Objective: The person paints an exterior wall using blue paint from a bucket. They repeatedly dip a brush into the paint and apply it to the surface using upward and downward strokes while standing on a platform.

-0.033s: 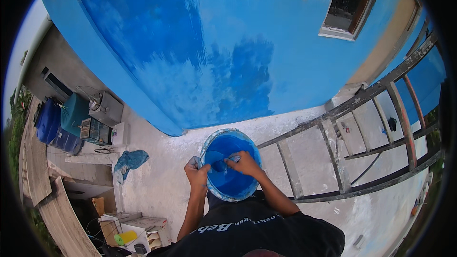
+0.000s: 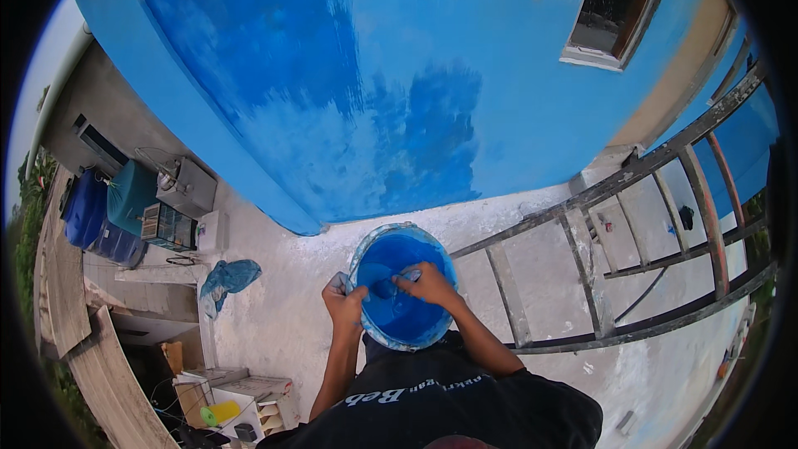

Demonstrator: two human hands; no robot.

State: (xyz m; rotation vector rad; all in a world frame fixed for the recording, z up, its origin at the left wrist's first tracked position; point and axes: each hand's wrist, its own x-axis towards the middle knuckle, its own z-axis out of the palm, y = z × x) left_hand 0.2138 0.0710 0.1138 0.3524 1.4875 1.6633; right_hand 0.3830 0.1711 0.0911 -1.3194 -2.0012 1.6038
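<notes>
A round bucket with a paint-smeared rim stands close in front of my body, blue paint inside it. My left hand is closed on the bucket's left rim, the thumb over the edge; its fingers carry blue smears. Reaching in over the right side, my right hand has its fingers pinched together above the paint. Beside those fingertips is a small dark blue, paint-coated thing, whose kind I cannot make out. Ahead rises a wall in light blue, with darker blue patches brushed over it.
On the right a long paint-spattered ladder lies slanting across the concrete floor, one end near the bucket. A crumpled blue plastic bag is at the left. Farther left are blue barrels and a small cage. A window sits upper right.
</notes>
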